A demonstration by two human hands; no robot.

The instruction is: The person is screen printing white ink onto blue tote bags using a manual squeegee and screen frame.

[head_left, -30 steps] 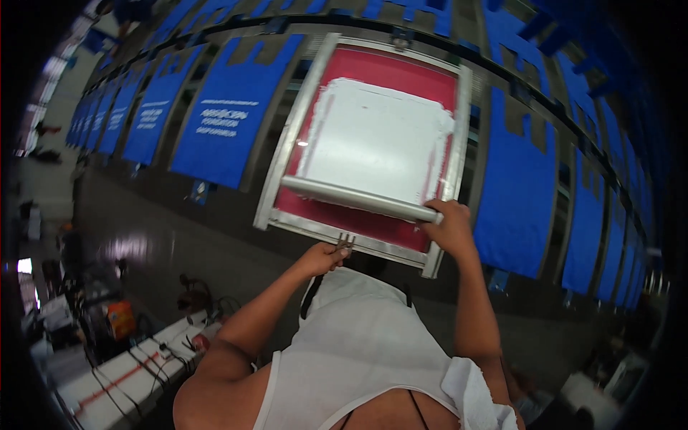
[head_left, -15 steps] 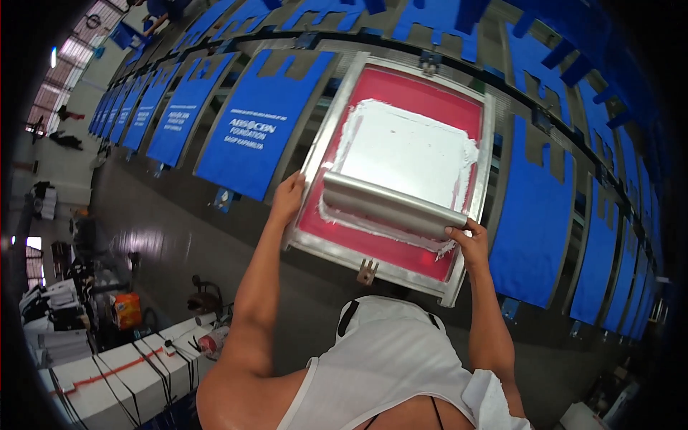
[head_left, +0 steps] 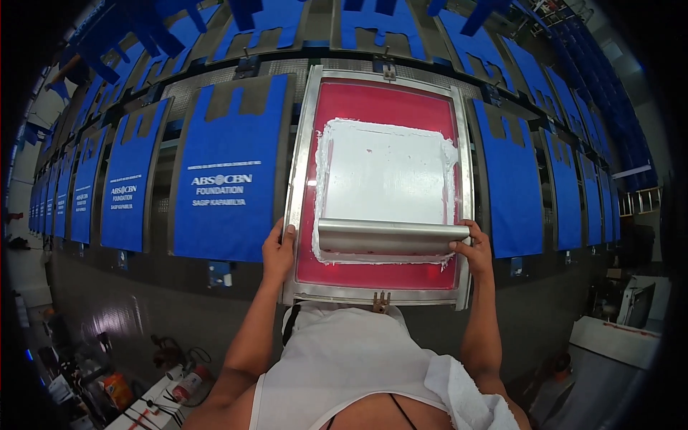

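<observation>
A screen-printing frame (head_left: 299, 179) with metal rails lies in front of me, its mesh (head_left: 380, 279) red. A thick patch of white ink (head_left: 387, 172) covers the middle, with ragged ridges along its sides. Across the near part of the ink rests a long metal squeegee (head_left: 387, 240), nearly level with the frame's near rail. My right hand (head_left: 474, 249) pinches its right end, thumb on the front face. At the left rail, my left hand (head_left: 278, 252) is closed on the frame's edge; some of its fingers are hidden. Whatever lies beneath the screen cannot be seen.
Blue bags with white print (head_left: 222, 172) lie on boards to the left. Plain blue bags (head_left: 507, 190) lie on boards to the right, and more fill a far row. Other blue bags (head_left: 150, 25) hang overhead. A white-topped table (head_left: 616, 342) stands at lower right.
My view has turned, so the frame now appears straighter and the bags have shifted in the picture. Both hands keep their holds, and the squeegee stays at the near part of the ink.
</observation>
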